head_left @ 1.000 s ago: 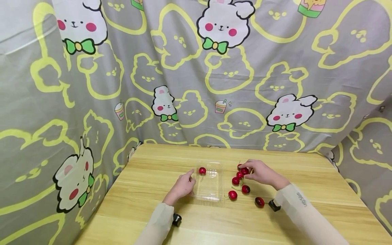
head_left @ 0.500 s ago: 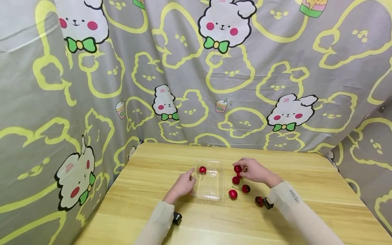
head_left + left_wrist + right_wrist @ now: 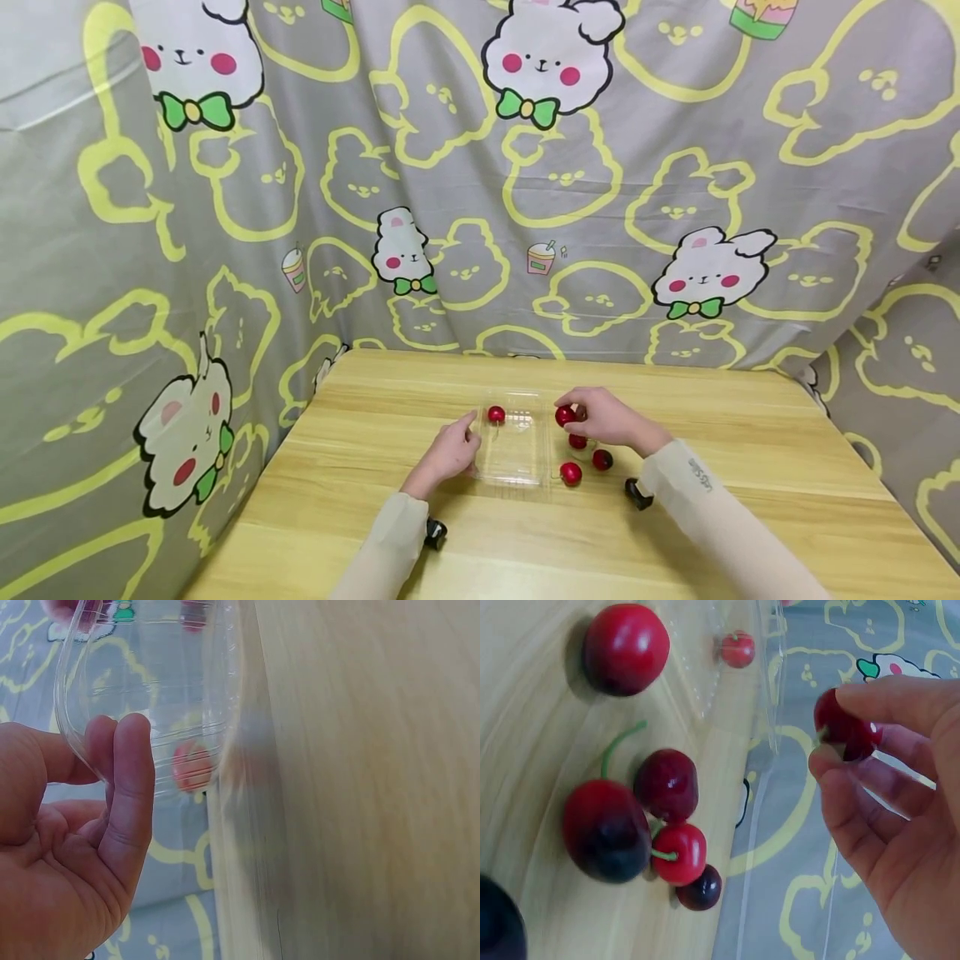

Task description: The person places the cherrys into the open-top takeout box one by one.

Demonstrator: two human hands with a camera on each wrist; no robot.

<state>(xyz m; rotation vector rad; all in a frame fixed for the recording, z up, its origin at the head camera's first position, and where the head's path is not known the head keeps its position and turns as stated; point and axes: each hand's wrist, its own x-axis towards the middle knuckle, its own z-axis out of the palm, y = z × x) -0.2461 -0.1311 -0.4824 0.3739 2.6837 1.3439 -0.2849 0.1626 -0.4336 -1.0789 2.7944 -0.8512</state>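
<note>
My right hand [image 3: 609, 417] pinches a dark red cherry [image 3: 847, 725] between thumb and fingertips, raised just right of a clear plastic box [image 3: 517, 482]. At the box's left side, my left hand [image 3: 448, 452] holds the rim with its fingertips; the left wrist view shows that hand [image 3: 82, 855] with the thin plastic between thumb and fingers. One red cherry [image 3: 496, 414] with a stem lies inside the box. Several loose cherries lie on the table under and near my right hand, among them a bright red one [image 3: 571, 474] and a two-toned one [image 3: 602, 460].
The wooden table [image 3: 337, 500] runs up to a grey patterned curtain [image 3: 465, 183] behind and at both sides. Black wrist cameras hang below both sleeves. In the right wrist view, a small dark cherry [image 3: 699, 888] sits beside a red one [image 3: 680, 852].
My right hand has taken up a cherry from the group and moved left with it, towards the box. The left hand keeps its place at the rim.
</note>
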